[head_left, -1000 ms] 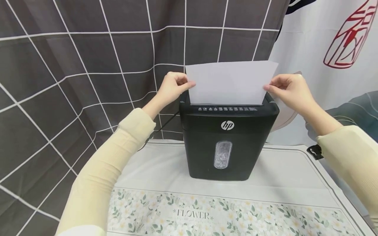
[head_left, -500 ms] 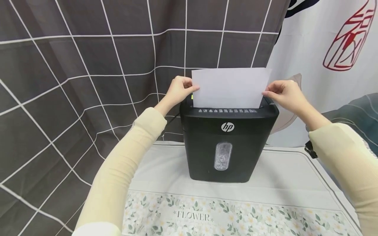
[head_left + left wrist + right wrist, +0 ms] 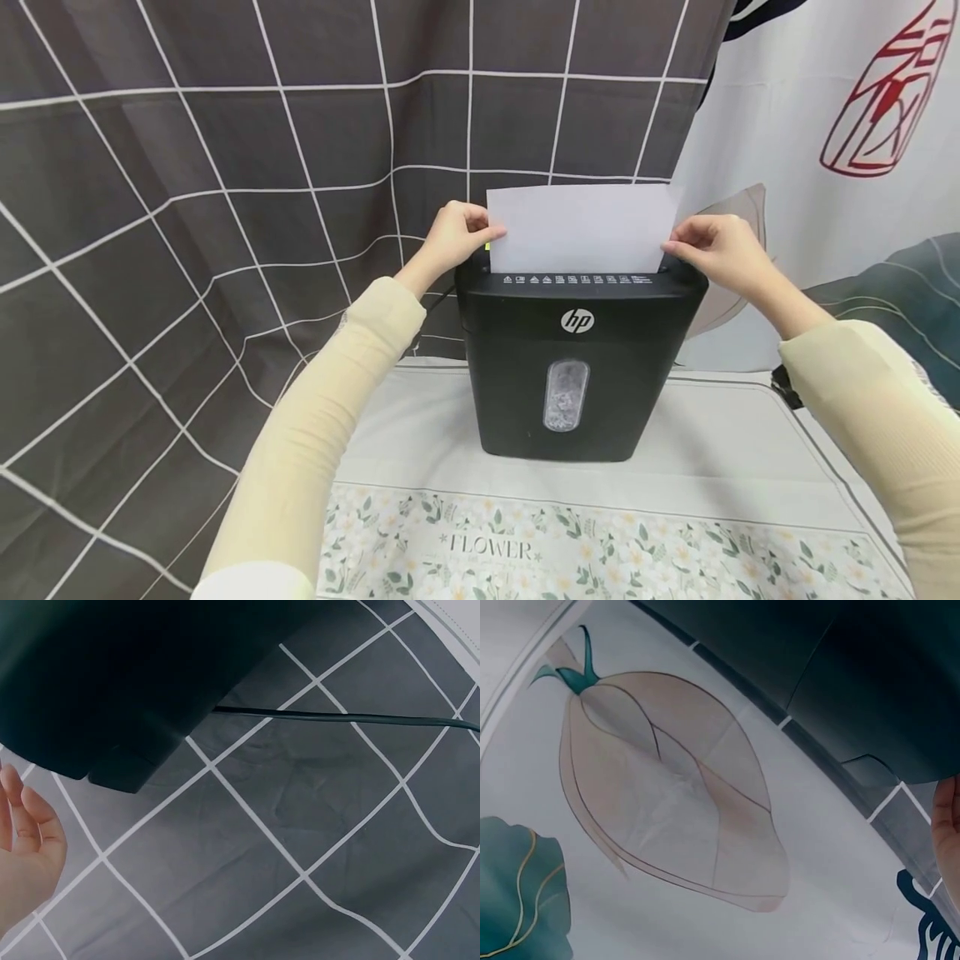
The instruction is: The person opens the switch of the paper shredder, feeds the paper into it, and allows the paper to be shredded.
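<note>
A white sheet of paper [image 3: 581, 229] stands upright in the top slot of a black HP paper shredder [image 3: 517, 358], its lower edge hidden inside. My left hand [image 3: 454, 236] pinches the sheet's left edge between thumb and fingers, just above the shredder top. At the opposite edge, my right hand [image 3: 720, 247] pinches the paper the same way. In the left wrist view, part of the left hand [image 3: 30, 855] shows beside the dark shredder body [image 3: 112, 682]. Only a sliver of the right hand [image 3: 948, 832] appears in the right wrist view. Shreds show through the shredder's front window [image 3: 566, 396].
The shredder stands on a white tablecloth [image 3: 405, 425] with a flower-printed band [image 3: 600, 542]. Behind it hangs a dark grey curtain [image 3: 315, 133] with white grid lines. A printed white cloth [image 3: 795, 125] hangs at the right. A black power cord [image 3: 345, 717] runs from the shredder.
Both hands and the paper have come down toward the slot, and less of the sheet shows above the shredder. The hands have drawn slightly inward. Both still pinch the edges.
</note>
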Demonstrator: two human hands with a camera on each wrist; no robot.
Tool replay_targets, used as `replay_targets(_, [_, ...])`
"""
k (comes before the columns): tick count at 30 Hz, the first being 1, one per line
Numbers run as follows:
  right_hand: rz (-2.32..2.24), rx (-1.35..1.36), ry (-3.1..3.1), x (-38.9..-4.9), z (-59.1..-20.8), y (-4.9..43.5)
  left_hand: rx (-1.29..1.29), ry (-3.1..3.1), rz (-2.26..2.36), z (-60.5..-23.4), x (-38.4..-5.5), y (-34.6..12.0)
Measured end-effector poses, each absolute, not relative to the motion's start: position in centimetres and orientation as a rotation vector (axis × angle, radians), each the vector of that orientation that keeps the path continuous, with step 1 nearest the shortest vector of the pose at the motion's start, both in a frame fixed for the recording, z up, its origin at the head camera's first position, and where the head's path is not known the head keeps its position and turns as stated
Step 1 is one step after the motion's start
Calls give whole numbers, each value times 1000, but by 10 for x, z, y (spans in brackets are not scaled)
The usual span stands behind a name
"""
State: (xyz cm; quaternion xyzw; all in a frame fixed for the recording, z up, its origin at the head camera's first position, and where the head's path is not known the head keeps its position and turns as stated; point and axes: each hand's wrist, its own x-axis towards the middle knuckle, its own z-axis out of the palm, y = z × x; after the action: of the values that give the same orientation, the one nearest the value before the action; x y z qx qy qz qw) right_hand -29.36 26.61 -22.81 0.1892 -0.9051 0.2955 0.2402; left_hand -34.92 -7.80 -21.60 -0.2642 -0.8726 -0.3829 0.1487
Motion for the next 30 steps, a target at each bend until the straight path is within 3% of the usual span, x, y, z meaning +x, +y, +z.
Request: replay_targets(30, [739,533,-2510,-294,-238,266,-733,-2530,-1044,-230,-351,-77])
